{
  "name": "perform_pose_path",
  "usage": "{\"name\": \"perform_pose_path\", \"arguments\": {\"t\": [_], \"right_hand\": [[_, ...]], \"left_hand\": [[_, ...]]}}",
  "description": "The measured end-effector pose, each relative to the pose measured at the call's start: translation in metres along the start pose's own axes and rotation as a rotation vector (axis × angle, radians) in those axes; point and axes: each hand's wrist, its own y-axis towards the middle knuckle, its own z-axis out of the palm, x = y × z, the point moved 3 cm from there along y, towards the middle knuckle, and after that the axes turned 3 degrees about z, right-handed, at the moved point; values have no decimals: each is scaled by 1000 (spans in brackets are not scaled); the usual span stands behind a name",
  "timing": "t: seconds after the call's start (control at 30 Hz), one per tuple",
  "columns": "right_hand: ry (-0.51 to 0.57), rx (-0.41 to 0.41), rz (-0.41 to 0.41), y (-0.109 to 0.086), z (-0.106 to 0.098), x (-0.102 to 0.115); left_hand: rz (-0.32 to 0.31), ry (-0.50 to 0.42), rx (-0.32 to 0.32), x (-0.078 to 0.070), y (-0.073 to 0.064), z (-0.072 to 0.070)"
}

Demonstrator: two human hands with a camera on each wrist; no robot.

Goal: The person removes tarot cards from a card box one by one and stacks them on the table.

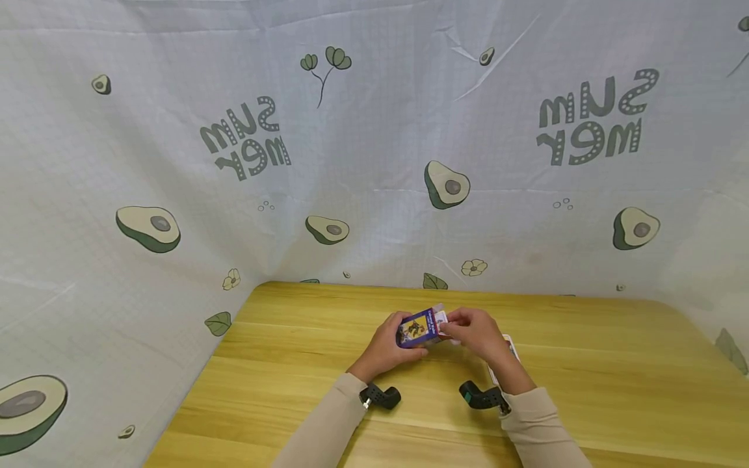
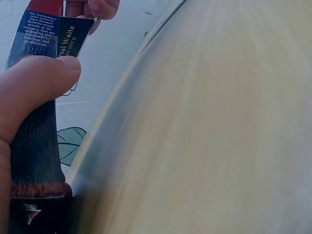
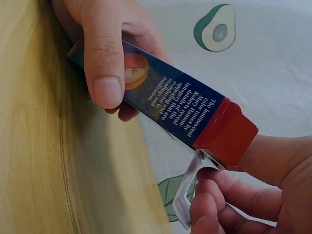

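A blue-and-purple tarot card box (image 1: 414, 329) is in my left hand (image 1: 383, 348), raised off the wooden table and tilted, its open end toward the right. My left thumb (image 3: 108, 90) presses along the printed narrow side, with the other fingers wrapped behind. At the open end, a red side flap (image 3: 236, 134) sticks out and a pale top flap (image 3: 183, 204) is folded back. White-edged cards (image 1: 441, 317) show at the mouth of the box, and the thumb and curled fingers of my right hand (image 1: 476, 333) pinch them there.
More cards (image 1: 512, 346) lie on the wooden table (image 1: 614, 377), partly hidden under my right forearm. A white avocado-print curtain (image 1: 380, 143) hangs behind the table's far edge and along the left side. Black camera mounts (image 1: 381, 395) are strapped to both wrists.
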Motion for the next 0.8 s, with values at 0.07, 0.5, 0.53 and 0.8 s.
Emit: {"name": "perform_pose_path", "arguments": {"t": [0.07,0.5,0.53,0.8], "right_hand": [[4,5,1,1,-1,-1],[55,-1,-8,3,-11,-7],[59,-3,-6,3,-12,-8],[69,-2,32,2,-20,-13]], "left_hand": [[-3,0,3,0,0,0],[-3,0,2,-1,0,-1],[-4,2,3,-1,0,-1],[-4,17,-4,0,0,-1]]}}
